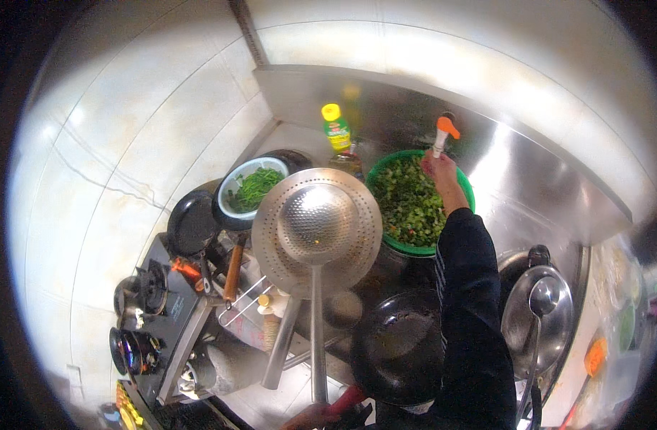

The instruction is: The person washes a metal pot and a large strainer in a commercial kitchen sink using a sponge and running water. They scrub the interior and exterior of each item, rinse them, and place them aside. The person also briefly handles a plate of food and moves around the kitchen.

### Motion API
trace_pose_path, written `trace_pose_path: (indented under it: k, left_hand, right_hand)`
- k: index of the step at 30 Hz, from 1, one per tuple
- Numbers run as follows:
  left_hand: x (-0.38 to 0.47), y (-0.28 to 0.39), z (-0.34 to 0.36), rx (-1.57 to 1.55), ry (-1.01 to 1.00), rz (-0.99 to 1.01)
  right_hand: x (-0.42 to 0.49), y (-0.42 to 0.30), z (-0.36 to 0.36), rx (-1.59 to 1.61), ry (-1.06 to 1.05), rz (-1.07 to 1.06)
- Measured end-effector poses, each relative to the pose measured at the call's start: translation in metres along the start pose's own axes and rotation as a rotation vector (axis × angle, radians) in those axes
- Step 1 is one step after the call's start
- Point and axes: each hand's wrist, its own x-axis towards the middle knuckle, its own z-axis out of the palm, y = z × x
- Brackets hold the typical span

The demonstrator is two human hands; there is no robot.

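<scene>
My right hand (pixel 441 174) grips the whitish handle of an orange-topped implement (pixel 445 134) whose exact kind I cannot tell. It is over the far right part of a green basin (pixel 414 204) of chopped green vegetables. At the bottom edge, my left hand (pixel 307 418), partly cut off, closes around the red handle (pixel 347 400) of a black wok (pixel 398 349). My right sleeve covers the wok's right side. Left of the basin, a perforated metal skimmer (pixel 264 242) carries a smaller dimpled strainer ladle (pixel 318 223); both long handles point toward me.
A light-blue strainer bowl (pixel 277 161) holds cut greens. Near it are a black frying pan (pixel 193 223) and a yellow-capped bottle (pixel 336 129). At right, a steel ladle (pixel 543 295) lies in a metal bowl (pixel 516 333). A steel backsplash (pixel 554 166) borders the far side.
</scene>
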Motion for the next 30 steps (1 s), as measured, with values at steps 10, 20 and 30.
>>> trace_pose_path:
  k: [10, 20, 30]
  left_hand:
    - [-0.014, 0.027, -0.004, 0.172, 0.005, 0.042]
    - [-0.008, 0.033, -0.002, 0.187, 0.001, 0.041]
    - [-0.016, 0.02, -0.012, 0.067, -0.101, -0.079]
  right_hand:
    - [0.023, -0.016, -0.061, -1.167, 0.24, -0.269]
    - [-0.014, -0.128, -0.057, -1.056, 0.167, -0.631]
    - [-0.066, -0.132, 0.045, -1.195, 0.096, -0.289]
